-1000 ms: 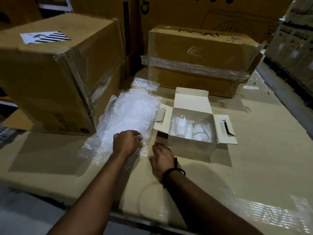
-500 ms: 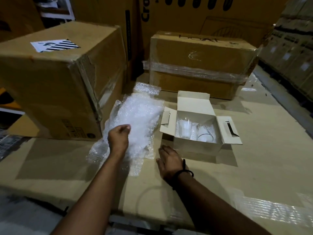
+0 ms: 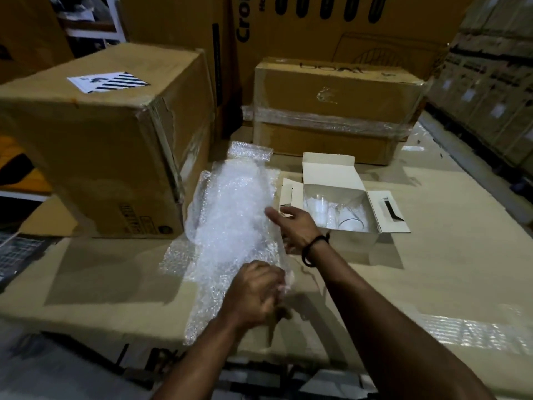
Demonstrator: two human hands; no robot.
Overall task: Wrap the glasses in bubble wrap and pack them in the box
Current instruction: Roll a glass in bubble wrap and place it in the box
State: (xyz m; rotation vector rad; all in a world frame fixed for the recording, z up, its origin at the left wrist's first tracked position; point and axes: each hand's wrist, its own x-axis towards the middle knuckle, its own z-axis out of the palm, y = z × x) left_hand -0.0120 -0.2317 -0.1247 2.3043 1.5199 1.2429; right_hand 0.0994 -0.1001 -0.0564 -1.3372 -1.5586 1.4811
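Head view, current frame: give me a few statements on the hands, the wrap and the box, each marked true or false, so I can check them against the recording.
1. The white box stands open with glasses inside. True.
2. The left hand holds a glass. False: it grips the near end of the bubble wrap.
3. The bubble wrap lies to the right of the white box. False: it lies to the left of it.
4. The right hand wears a dark band at the wrist. True.
5. The right hand reaches into the white box. False: it is outside the box, by its left flap, with its fingers extended at the edge of the bubble wrap.
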